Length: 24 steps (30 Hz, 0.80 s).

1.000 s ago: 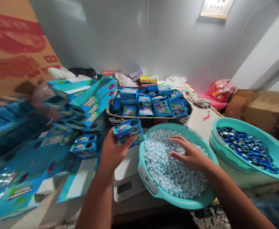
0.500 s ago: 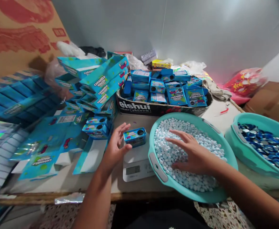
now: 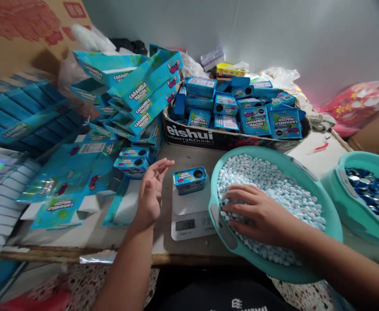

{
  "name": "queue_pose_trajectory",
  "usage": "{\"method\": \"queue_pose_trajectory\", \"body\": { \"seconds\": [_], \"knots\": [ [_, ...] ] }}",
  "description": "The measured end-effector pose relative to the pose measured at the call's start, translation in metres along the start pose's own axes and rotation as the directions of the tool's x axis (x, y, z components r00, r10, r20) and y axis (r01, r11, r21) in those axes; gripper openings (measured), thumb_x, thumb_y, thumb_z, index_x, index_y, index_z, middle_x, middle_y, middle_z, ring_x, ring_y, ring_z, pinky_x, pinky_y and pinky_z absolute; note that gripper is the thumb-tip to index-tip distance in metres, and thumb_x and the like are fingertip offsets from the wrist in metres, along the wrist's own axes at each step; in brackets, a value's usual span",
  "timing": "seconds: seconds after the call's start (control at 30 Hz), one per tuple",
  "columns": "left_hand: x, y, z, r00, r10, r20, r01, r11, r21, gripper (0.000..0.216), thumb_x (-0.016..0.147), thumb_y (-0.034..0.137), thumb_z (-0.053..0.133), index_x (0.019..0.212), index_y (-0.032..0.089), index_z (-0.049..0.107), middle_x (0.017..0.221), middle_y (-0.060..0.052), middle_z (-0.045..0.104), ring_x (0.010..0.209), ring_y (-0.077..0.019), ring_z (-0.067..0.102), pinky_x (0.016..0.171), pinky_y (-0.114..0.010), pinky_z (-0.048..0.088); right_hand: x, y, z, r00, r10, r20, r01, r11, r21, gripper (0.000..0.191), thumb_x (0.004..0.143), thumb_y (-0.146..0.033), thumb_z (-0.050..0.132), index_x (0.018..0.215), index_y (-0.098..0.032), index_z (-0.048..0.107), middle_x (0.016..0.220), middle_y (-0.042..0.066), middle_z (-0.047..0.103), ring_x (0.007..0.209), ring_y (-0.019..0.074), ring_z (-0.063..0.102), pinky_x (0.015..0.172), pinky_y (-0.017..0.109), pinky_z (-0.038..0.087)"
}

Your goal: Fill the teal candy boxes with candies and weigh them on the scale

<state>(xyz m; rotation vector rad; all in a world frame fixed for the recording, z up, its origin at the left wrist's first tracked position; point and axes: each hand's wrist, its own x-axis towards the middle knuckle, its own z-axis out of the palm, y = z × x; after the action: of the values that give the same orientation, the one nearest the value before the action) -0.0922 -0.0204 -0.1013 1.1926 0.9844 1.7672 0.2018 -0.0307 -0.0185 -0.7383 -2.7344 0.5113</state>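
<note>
A small blue candy box (image 3: 190, 180) stands on the white digital scale (image 3: 191, 214) in the middle of the table. My left hand (image 3: 150, 194) hovers just left of it, fingers apart, holding nothing. My right hand (image 3: 257, 214) lies palm down on the pale blue and white candies (image 3: 273, 190) that fill the teal basin (image 3: 332, 216). Its fingers are spread over the candies near the basin's left rim.
A cardboard tray (image 3: 222, 140) of filled blue boxes sits behind the scale. Stacked and flat blue cartons (image 3: 134, 99) crowd the left side. A second teal basin (image 3: 341, 190) with shiny blue pieces (image 3: 371, 192) stands at the right. The table's wooden front edge (image 3: 79, 255) runs below.
My left hand set the blue box down on the scale and drew back, open. My right hand slid toward the near left side of the candy basin.
</note>
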Motion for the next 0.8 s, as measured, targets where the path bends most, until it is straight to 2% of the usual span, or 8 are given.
{"method": "queue_pose_trajectory", "body": {
  "seconds": [0.1, 0.2, 0.3, 0.4, 0.5, 0.6, 0.67, 0.8],
  "knots": [
    [0.000, -0.001, -0.001, 1.000, 0.003, -0.018, -0.002, 0.998, 0.060, 0.065, 0.089, 0.072, 0.043, 0.124, 0.021, 0.061, 0.124, -0.012, 0.064, 0.126, -0.0271, 0.057, 0.117, -0.048, 0.036, 0.000, -0.002, -0.001, 1.000, 0.011, 0.004, -0.011, 1.000, -0.015, 0.021, 0.099, -0.030, 0.057, 0.116, -0.024, 0.067, 0.119, 0.008, 0.065, 0.123, 0.0279, 0.052, 0.104, 0.048, 0.042],
    [-0.002, 0.001, 0.001, 0.998, 0.043, 0.047, -0.047, 0.994, 0.097, 0.063, 0.090, 0.070, 0.044, 0.125, 0.020, 0.061, 0.128, -0.012, 0.062, 0.128, -0.0282, 0.055, 0.117, -0.048, 0.035, 0.000, -0.003, -0.002, 1.000, 0.016, 0.012, -0.015, 1.000, -0.022, 0.019, 0.100, -0.031, 0.056, 0.114, -0.023, 0.066, 0.116, 0.008, 0.066, 0.120, 0.0278, 0.053, 0.101, 0.046, 0.041],
    [-0.006, 0.009, 0.001, 0.992, 0.087, 0.095, -0.110, 0.956, 0.273, 0.053, 0.094, 0.061, 0.048, 0.122, 0.019, 0.063, 0.126, -0.013, 0.064, 0.128, -0.0283, 0.055, 0.115, -0.047, 0.039, 0.000, -0.003, -0.004, 0.999, 0.034, 0.009, -0.033, 0.999, -0.042, 0.016, 0.100, -0.030, 0.055, 0.108, -0.022, 0.066, 0.109, 0.007, 0.066, 0.113, 0.0274, 0.056, 0.096, 0.045, 0.040],
    [-0.013, 0.024, -0.001, 0.983, 0.177, 0.056, -0.181, 0.848, 0.497, 0.032, 0.094, 0.040, 0.057, 0.117, 0.019, 0.064, 0.115, -0.010, 0.069, 0.113, -0.0248, 0.064, 0.104, -0.044, 0.048, -0.001, -0.002, -0.006, 0.998, 0.056, -0.001, -0.056, 0.996, -0.075, 0.015, 0.099, -0.027, 0.053, 0.097, -0.021, 0.066, 0.099, 0.006, 0.066, 0.100, 0.0251, 0.059, 0.090, 0.043, 0.039],
    [-0.026, 0.038, -0.006, 0.973, 0.222, 0.067, -0.204, 0.681, 0.703, 0.026, 0.093, 0.025, 0.056, 0.117, 0.019, 0.063, 0.112, -0.008, 0.069, 0.107, -0.0227, 0.066, 0.099, -0.041, 0.052, -0.003, 0.001, -0.008, 0.997, 0.075, -0.007, -0.075, 0.989, -0.127, 0.019, 0.098, -0.024, 0.051, 0.085, -0.020, 0.064, 0.089, 0.005, 0.064, 0.090, 0.0235, 0.058, 0.085, 0.041, 0.037],
    [-0.045, 0.043, -0.010, 0.983, 0.133, 0.130, -0.178, 0.482, 0.858, 0.033, 0.090, 0.016, 0.050, 0.121, 0.017, 0.062, 0.119, -0.011, 0.067, 0.114, -0.0253, 0.063, 0.102, -0.043, 0.050, -0.006, 0.006, -0.010, 0.995, 0.102, -0.007, -0.102, 0.979, -0.178, 0.019, 0.095, -0.023, 0.051, 0.080, -0.021, 0.063, 0.081, 0.004, 0.063, 0.083, 0.0224, 0.057, 0.081, 0.039, 0.035],
    [-0.059, 0.037, -0.011, 0.994, 0.022, 0.105, -0.105, 0.386, 0.916, 0.037, 0.089, 0.014, 0.046, 0.122, 0.014, 0.062, 0.119, -0.014, 0.067, 0.113, -0.0282, 0.063, 0.100, -0.045, 0.052, -0.010, 0.010, -0.013, 0.993, 0.122, -0.002, -0.120, 0.975, -0.189, 0.018, 0.094, -0.023, 0.052, 0.080, -0.021, 0.063, 0.078, 0.003, 0.062, 0.079, 0.0215, 0.056, 0.080, 0.039, 0.034],
    [-0.076, 0.018, -0.013, 0.977, -0.192, 0.088, -0.022, 0.322, 0.946, 0.038, 0.086, 0.013, 0.046, 0.120, 0.017, 0.065, 0.118, -0.014, 0.069, 0.109, -0.0306, 0.066, 0.095, -0.045, 0.054, -0.017, 0.021, -0.019, 0.990, 0.142, -0.015, -0.143, 0.975, -0.169, 0.019, 0.095, -0.026, 0.053, 0.081, -0.023, 0.066, 0.077, 0.002, 0.063, 0.075, 0.0193, 0.058, 0.081, 0.038, 0.032]
  ]
}}
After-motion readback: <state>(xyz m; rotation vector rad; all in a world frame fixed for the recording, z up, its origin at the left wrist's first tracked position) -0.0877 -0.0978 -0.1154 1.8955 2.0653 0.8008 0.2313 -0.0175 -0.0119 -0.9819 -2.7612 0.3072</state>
